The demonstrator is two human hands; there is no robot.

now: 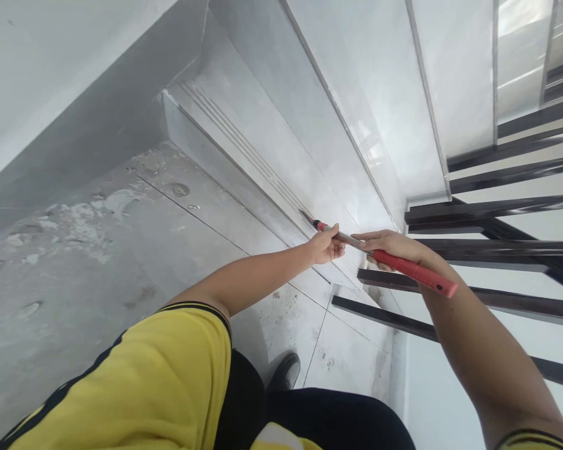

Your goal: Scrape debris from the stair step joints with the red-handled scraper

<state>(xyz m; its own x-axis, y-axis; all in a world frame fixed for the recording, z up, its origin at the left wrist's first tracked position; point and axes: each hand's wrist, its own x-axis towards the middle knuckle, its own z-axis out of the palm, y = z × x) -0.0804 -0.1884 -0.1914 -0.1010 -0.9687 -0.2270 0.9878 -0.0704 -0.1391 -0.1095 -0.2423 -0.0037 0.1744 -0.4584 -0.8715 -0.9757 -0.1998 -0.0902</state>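
Note:
My left hand (326,245) is closed around the front part of a long tool (356,242) with a metal shaft and a red handle. The tool's tip (307,217) rests at the nosing of a grey tiled stair step (263,169). Further back, my right hand (394,247) grips the red handle (417,273), whose end sticks out past my wrist. Both arms reach forward from yellow sleeves with black trim.
Black metal railing bars (497,212) run along the right side. A dusty tiled landing (122,250) with dried mortar spots lies at the left, under a grey wall (51,75). My black shoe (286,373) stands on the tiles below. More steps rise beyond.

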